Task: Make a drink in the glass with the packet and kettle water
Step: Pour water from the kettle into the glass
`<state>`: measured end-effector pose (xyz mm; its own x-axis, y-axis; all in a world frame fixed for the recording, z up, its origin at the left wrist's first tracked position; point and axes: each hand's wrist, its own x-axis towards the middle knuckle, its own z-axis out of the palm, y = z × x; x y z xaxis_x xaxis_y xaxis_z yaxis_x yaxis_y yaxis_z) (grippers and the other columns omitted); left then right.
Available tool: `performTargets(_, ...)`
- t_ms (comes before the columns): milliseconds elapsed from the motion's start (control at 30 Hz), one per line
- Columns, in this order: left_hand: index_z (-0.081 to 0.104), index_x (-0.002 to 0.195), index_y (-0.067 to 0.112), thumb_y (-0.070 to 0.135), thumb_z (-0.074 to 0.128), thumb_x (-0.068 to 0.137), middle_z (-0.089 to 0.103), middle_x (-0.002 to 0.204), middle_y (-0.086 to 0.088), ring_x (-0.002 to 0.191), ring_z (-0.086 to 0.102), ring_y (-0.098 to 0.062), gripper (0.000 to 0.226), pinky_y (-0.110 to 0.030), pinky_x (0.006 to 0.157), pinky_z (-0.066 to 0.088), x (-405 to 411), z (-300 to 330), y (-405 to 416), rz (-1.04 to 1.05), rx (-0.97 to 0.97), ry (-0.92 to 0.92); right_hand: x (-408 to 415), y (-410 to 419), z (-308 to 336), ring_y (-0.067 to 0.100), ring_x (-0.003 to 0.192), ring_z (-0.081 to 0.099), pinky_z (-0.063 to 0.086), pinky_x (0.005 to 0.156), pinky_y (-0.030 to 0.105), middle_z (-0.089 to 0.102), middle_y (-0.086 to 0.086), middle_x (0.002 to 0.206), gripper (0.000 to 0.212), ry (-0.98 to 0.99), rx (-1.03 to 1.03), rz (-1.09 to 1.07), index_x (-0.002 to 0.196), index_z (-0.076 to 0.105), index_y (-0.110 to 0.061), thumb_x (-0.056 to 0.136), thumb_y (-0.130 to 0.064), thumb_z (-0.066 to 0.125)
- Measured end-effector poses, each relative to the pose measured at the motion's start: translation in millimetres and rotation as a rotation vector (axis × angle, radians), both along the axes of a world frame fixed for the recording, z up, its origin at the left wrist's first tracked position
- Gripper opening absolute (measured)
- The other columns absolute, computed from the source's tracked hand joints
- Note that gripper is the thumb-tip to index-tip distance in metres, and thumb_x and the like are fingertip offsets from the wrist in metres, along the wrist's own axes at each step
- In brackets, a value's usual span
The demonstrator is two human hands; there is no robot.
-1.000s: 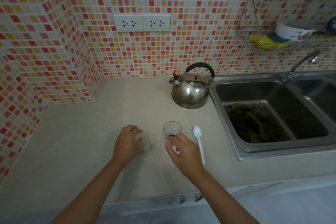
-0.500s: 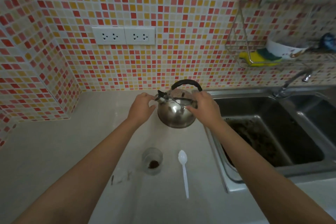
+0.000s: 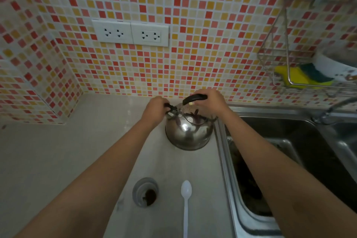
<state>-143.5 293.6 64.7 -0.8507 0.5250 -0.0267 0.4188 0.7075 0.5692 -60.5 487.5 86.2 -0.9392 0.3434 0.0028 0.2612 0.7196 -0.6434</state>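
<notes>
A pale bench [image 3: 58,160] runs under a wall of red, orange and cream mosaic tiles [image 3: 202,34], with two white sockets [image 3: 130,33] set in the wall above it. Both forearms reach straight out over the bench toward its back edge. The right hand [image 3: 209,102] is closed over the black handle [image 3: 194,98] of the steel kettle [image 3: 189,133], knuckles up. The left hand [image 3: 156,109] is pinched around the small black cap at the spout [image 3: 171,110]; whether the cap is lifted is hard to tell, as the fingers hide it. The kettle stands at the back of the bench, just beside the rim of the steel sink [image 3: 289,160], which bounds the bench on the right. To the left the bench lies open as far as the tiled corner. Near the front edge, between the two arms, stands the glass [image 3: 144,192] with dark powder in its bottom, and a white plastic spoon [image 3: 185,203] lies just beside it on the sink side. A wire rack [image 3: 280,67] on the wall above the sink holds a yellow sponge [image 3: 297,78].
</notes>
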Motion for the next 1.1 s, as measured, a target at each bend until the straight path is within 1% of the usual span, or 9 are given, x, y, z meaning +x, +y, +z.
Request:
performTargets(133, 0.071, 0.104, 0.003, 0.008, 0.059, 0.091, 0.065, 0.102, -0.018, 0.097, 0.062, -0.032, 0.019, -0.029, 0.077, 0.041, 0, 6, 0, -0.046, -0.033, -0.013, 2, 3, 3, 0.011, 0.088, 0.064, 0.049, 0.083, 0.025, 0.068, -0.010, 0.090, 0.032, 0.032, -0.094, 0.046, 0.103, 0.072, -0.021, 0.072, -0.016, 0.078)
performTargets(200, 0.070, 0.110, 0.002, 0.009, 0.060, 0.091, 0.064, 0.107, -0.018, 0.100, 0.061, -0.032, 0.023, -0.029, 0.080, 0.042, 1, 12, -4, -0.075, -0.047, -0.024, 5, 0, 6, 0.011, 0.090, 0.065, 0.050, 0.083, 0.026, 0.071, -0.008, 0.094, 0.034, 0.046, -0.080, 0.051, 0.104, 0.072, -0.020, 0.071, -0.018, 0.080)
performTargets(367, 0.068, 0.118, 0.006, 0.011, 0.065, 0.088, 0.064, 0.109, -0.015, 0.101, 0.060, -0.029, 0.030, -0.025, 0.083, 0.040, 9, 33, -23, -0.135, 0.020, 0.022, 20, -6, 35, 0.009, 0.086, 0.067, 0.054, 0.081, 0.027, 0.071, -0.012, 0.089, 0.029, 0.098, -0.015, 0.085, 0.098, 0.073, -0.028, 0.070, -0.023, 0.080)
performTargets(467, 0.068, 0.119, 0.007, 0.012, 0.069, 0.085, 0.065, 0.105, -0.013, 0.097, 0.061, -0.026, 0.035, -0.023, 0.080, 0.040, 17, 48, -37, -0.176, 0.082, 0.027, 34, -17, 59, 0.006, 0.083, 0.067, 0.056, 0.080, 0.031, 0.072, -0.015, 0.084, 0.027, 0.112, 0.026, 0.101, 0.094, 0.074, -0.033, 0.069, -0.025, 0.081)
performTargets(533, 0.068, 0.118, 0.007, 0.013, 0.071, 0.083, 0.066, 0.104, -0.013, 0.096, 0.062, -0.026, 0.036, -0.021, 0.080, 0.040, 25, 57, -47, -0.221, 0.095, 0.027, 45, -27, 72, 0.007, 0.084, 0.067, 0.056, 0.082, 0.035, 0.073, -0.014, 0.087, 0.028, 0.095, 0.039, 0.116, 0.095, 0.074, -0.033, 0.069, -0.025, 0.081)
performTargets(700, 0.069, 0.118, 0.007, 0.016, 0.072, 0.082, 0.068, 0.104, -0.014, 0.098, 0.062, -0.027, 0.037, -0.024, 0.084, 0.045, 59, 70, -72, -0.357, 0.037, 0.081, 80, -60, 95, 0.006, 0.090, 0.067, 0.056, 0.085, 0.035, 0.074, -0.012, 0.099, 0.033, 0.072, 0.122, 0.203, 0.100, 0.073, -0.032, 0.069, -0.026, 0.081)
performTargets(867, 0.069, 0.118, 0.005, 0.017, 0.072, 0.082, 0.068, 0.103, -0.015, 0.097, 0.062, -0.029, 0.038, -0.034, 0.087, 0.049, 92, 76, -100, -0.412, 0.001, 0.066, 113, -91, 105, -0.003, 0.086, 0.063, 0.054, 0.082, 0.026, 0.073, -0.015, 0.101, 0.037, 0.038, 0.180, 0.220, 0.101, 0.072, -0.037, 0.066, -0.028, 0.082)
performTargets(1033, 0.069, 0.118, 0.005, 0.017, 0.073, 0.082, 0.069, 0.106, -0.016, 0.099, 0.063, -0.029, 0.039, -0.034, 0.088, 0.049, 118, 74, -123, -0.453, -0.044, 0.053, 137, -123, 108, 0.002, 0.090, 0.064, 0.053, 0.083, 0.028, 0.073, -0.014, 0.103, 0.035, -0.009, 0.242, 0.244, 0.100, 0.072, -0.037, 0.068, -0.028, 0.082)
performTargets(1100, 0.069, 0.118, 0.005, 0.018, 0.073, 0.082, 0.069, 0.106, -0.016, 0.099, 0.063, -0.028, 0.039, -0.030, 0.086, 0.047, 125, 73, -131, -0.466, -0.070, 0.048, 144, -134, 108, 0.003, 0.089, 0.064, 0.053, 0.081, 0.029, 0.073, -0.014, 0.103, 0.034, -0.028, 0.267, 0.256, 0.100, 0.072, -0.037, 0.068, -0.029, 0.081)
